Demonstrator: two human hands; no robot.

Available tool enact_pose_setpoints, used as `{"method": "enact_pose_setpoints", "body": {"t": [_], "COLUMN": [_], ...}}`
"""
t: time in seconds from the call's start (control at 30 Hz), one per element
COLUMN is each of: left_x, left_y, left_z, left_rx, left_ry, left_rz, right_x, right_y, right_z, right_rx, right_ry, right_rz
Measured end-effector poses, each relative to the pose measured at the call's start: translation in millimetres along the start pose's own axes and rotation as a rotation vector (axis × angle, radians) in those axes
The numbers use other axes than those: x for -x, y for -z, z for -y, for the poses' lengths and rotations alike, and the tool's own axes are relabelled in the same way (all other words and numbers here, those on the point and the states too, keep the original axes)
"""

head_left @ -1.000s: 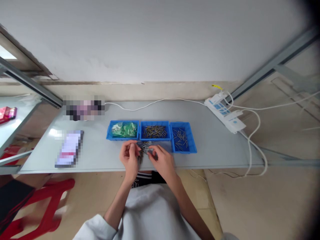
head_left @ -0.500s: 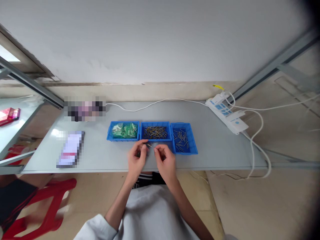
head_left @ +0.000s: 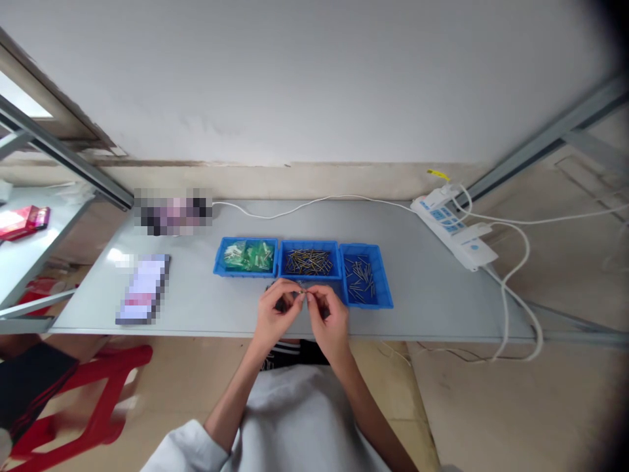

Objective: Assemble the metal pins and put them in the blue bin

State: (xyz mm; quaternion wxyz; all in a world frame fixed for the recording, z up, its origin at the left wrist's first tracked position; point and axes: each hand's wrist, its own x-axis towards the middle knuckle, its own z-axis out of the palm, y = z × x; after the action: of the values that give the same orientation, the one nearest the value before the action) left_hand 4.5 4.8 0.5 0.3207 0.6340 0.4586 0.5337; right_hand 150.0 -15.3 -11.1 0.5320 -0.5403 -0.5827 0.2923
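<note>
My left hand and my right hand meet fingertip to fingertip just in front of the middle blue tray. Both are pinched on a small metal pin held between them. A heap of loose pins lies on the table under my hands, mostly hidden. The left blue tray holds green and pale parts. Brass-tipped pins fill the middle tray, and the right blue tray holds silvery pins.
A grey table stands against a white wall. A white power strip with cables lies at the back right. A phone lies at the left. A red stool stands below the table's left.
My hands have come together from apart; the right one left the pile of pins and both now pinch one pin. The view has shifted slightly left.
</note>
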Motion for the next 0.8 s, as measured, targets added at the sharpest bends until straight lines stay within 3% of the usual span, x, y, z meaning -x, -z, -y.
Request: {"method": "enact_pose_setpoints", "body": {"t": [0.2,0.8], "left_x": [1.3,1.4], "left_y": [-1.2,-3.0], "left_z": [4.2,11.1], "left_rx": [0.010,-0.057], "left_ry": [0.013,-0.013], "left_rz": [0.014,0.041], "right_x": [2.6,3.0], "right_y": [3.2,-0.9], "right_z": [-4.7,-1.5], "right_rx": [0.048,0.075], "right_ry": [0.031,0.079], "right_rz": [0.032,-0.062]}}
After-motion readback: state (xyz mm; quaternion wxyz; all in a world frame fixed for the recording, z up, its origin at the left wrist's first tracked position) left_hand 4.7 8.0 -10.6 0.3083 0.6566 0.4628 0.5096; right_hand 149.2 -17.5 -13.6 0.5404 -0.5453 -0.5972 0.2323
